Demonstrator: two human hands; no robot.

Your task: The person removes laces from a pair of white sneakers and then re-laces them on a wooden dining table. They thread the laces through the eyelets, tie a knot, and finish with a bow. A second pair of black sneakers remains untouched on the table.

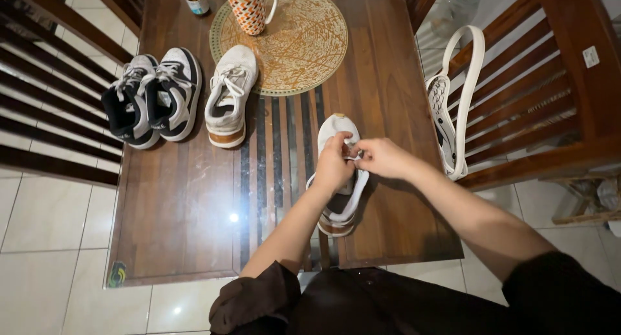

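Both hands, the left hand [333,167] and the right hand [381,158], pinch the laces of a white sneaker [339,180] on the tabletop [181,205].

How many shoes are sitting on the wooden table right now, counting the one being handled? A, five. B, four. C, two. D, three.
B: a black-and-white pair, a white sneaker by the round mat, and the white sneaker under both hands.
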